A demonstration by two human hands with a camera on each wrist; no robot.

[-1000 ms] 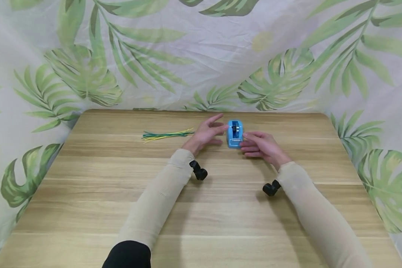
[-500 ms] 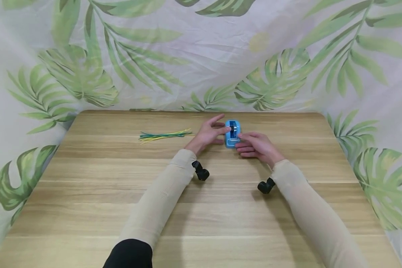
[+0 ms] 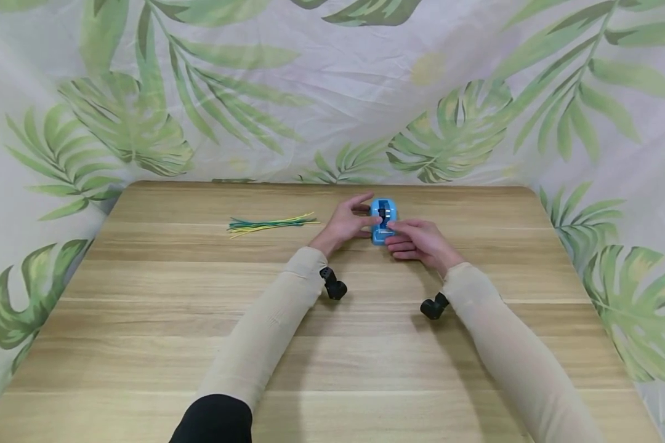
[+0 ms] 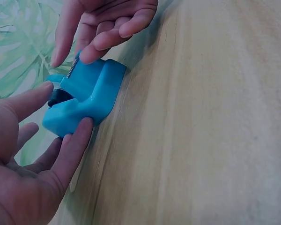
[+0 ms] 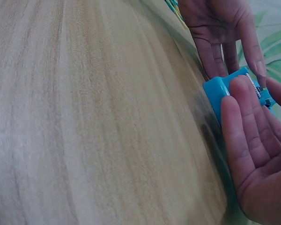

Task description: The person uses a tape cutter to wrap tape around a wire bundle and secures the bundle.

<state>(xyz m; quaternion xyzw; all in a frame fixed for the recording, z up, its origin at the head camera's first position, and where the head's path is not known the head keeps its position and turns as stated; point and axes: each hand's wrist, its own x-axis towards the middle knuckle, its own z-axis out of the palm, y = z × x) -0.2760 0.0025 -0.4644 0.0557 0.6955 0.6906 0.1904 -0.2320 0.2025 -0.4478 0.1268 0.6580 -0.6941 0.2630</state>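
A blue tape dispenser with a serrated blade and a dark wheel stands near the table's back edge. From its left side my left hand holds it, thumb over the wheel opening. The left wrist view shows that hand's fingers against the blue body. My right hand is at the right side, its thumb reaching over the opening close to the left thumb. In the right wrist view, the right hand's fingers extend loosely alongside the dispenser's blade end, partly covering it.
A loose bundle of green and yellow twist ties lies left of the left hand. Behind the wooden table hangs a leaf-patterned cloth. Small black cameras are strapped at both wrists.
Both thumbs have come inward over the dispenser's opening, and the right hand has shifted slightly left. The head view has turned a little. The twist ties lie as before.
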